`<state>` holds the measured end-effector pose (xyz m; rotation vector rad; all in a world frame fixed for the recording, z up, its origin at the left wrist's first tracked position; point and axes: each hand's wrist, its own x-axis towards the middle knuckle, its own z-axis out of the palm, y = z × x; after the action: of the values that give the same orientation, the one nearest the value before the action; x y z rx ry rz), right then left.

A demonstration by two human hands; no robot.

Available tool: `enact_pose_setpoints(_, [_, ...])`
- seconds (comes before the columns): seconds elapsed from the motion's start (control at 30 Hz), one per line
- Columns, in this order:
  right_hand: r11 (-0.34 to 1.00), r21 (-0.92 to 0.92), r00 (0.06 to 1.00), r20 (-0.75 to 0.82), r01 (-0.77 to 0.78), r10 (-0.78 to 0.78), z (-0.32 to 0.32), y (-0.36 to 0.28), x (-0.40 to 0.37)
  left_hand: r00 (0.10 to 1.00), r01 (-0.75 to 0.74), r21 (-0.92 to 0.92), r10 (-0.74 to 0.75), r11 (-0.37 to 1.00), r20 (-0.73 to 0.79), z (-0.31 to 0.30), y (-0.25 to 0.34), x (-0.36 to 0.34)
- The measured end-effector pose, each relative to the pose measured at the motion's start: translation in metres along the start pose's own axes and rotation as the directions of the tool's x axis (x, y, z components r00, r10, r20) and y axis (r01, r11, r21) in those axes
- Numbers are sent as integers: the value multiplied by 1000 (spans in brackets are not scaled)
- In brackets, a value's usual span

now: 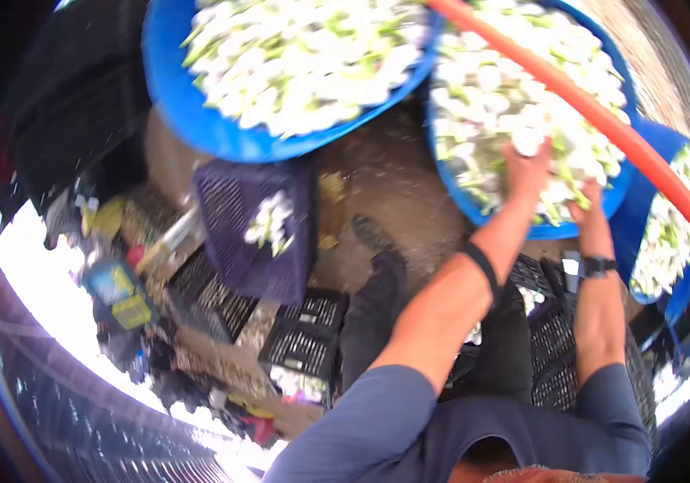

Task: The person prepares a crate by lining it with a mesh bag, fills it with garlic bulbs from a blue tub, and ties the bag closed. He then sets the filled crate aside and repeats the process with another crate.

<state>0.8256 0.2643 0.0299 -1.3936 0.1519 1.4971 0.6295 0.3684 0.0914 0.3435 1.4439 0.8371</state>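
Head view shows the left hand (528, 165) clamped on a white bulb (527, 142) — right hand (589, 201) beside it, in blue tub (459, 193), grip I cannot tell.

Orange pole (572, 91), black crates (303, 342)
The pole slants from one to three o'clock; crates sit at four, seven and eight.

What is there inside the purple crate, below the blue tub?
Inside the purple crate there is a small heap of white and green produce. Whatever lies directly under this heap is covered and cannot be seen.
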Motion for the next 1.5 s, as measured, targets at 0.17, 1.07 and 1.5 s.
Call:
enact_pose_setpoints(0.17, [989, -147, 999, 51, 10, -2, 104, -27, -76, 992, -117, -17, 116, 993, -56, -40, 59, -55])
enact_pose_setpoints(1.07, [641, -763, 893, 346, 87, 290, 436, 285, -186, 642, -141, 352, 356, 925, -679, -544, 113, -80])
enact_pose_setpoints(1.5, [811, -545, 890, -452, -215, -68, 103, 5, -45, 986, 110, 453, -154, 885, 59, -100, 31, -5])
